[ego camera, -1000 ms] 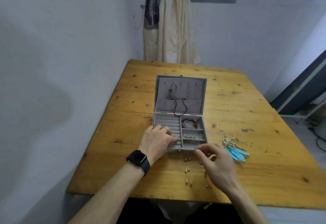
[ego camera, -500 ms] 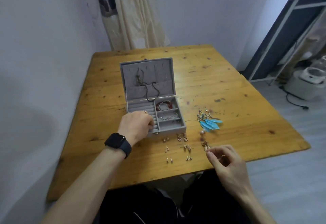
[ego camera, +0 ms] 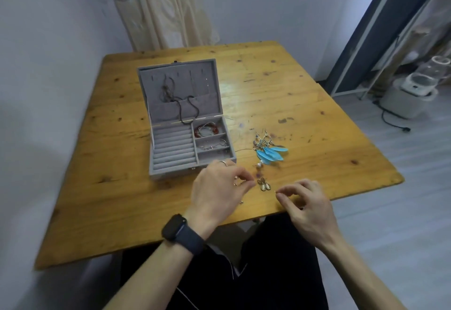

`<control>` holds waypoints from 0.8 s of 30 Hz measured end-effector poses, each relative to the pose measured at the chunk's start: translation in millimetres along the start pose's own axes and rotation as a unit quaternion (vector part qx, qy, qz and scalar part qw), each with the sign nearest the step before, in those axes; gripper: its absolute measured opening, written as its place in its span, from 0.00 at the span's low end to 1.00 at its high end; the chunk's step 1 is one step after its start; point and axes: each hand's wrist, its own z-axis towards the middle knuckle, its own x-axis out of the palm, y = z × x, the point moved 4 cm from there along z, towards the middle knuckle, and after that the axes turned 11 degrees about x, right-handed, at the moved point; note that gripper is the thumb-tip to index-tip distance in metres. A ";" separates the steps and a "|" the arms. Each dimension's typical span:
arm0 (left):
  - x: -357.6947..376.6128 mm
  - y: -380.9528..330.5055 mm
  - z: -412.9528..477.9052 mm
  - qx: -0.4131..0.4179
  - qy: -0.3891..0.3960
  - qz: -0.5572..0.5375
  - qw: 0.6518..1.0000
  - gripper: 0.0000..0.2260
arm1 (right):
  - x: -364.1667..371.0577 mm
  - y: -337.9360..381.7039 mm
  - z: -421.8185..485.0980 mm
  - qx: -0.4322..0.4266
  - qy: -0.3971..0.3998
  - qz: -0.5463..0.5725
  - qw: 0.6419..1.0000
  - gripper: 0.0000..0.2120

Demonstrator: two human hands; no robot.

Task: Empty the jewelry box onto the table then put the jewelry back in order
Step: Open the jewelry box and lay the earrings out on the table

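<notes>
Head view: box [ego camera: 168, 171] open at table [ego camera: 292, 90] centre-left, lid up; cord [ego camera: 181, 107] hangs in lid; bracelet [ego camera: 207, 129] in the far right compartment, thin chains in the one nearer; ring rolls bare.

Feather earrings [ego camera: 269, 153] just right of box; pearl earring [ego camera: 260, 163] and gold drops [ego camera: 264, 185] nearer the table's front edge.

Left hand [ego camera: 217, 187] over the table just in front of box, thumb to forefinger, narrow pinch; right hand [ego camera: 307, 204] at the table's front edge, same narrow pinch, a speck at the fingertips [ego camera: 280, 191]; too small to tell whether either holds a stud.

Step, my read: small earrings out, being sorted or paired; box not empty, so either emptying is half done or refill has begun; cannot tell which.

Next: fine pinch on one tiny piece at a time; keep pairs together; seat studs in the rolls; watch the front edge, pieces sit near it.
</notes>
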 end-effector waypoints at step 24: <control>57.4 -12.8 -9.9 -0.001 0.016 0.064 0.998 0.09 | 8.2 -1.0 7.1 -0.027 -0.001 0.004 1.000 0.07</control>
